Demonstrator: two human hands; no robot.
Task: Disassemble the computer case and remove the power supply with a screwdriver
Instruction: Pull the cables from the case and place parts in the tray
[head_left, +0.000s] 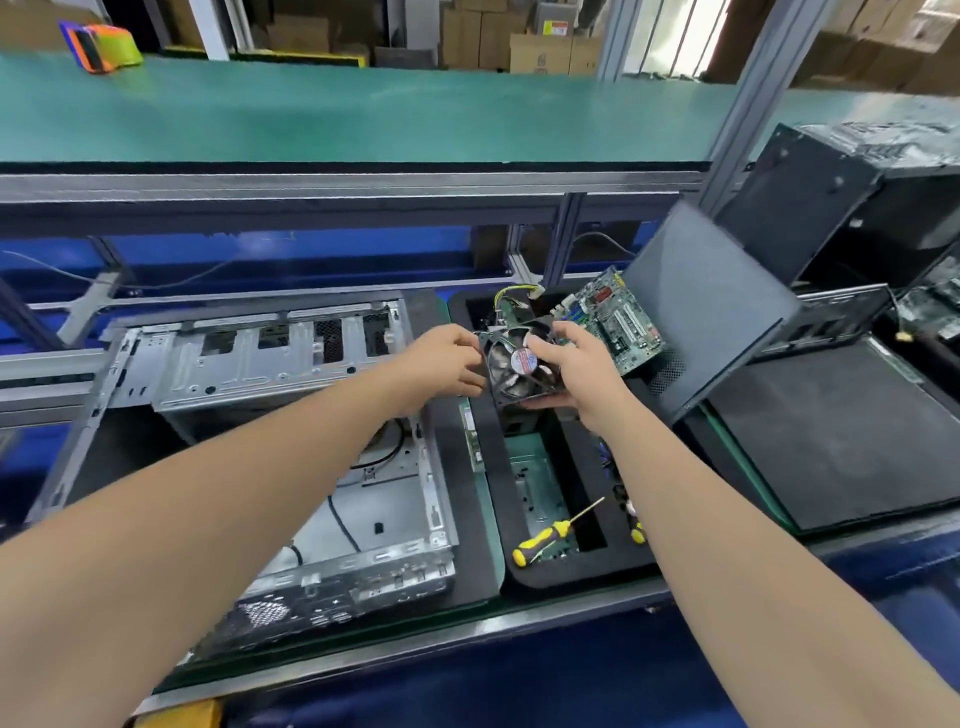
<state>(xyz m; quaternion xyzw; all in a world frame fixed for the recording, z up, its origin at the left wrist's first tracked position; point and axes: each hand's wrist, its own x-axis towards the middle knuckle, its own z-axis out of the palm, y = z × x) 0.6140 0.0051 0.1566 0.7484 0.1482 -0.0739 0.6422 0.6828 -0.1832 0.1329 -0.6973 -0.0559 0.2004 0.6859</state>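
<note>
Computer case, stripped, lies open at 9 o'clock from the cooling fan. Right hand grips the fan, and left hand pinches its edge. Yellow screwdriver rests at 6 o'clock in the foam tray, motherboard at 2 o'clock.

Left hand, right hand: outstretched, curled.

Round fan sticker blurred, carton labels too small, nothing legible
</note>
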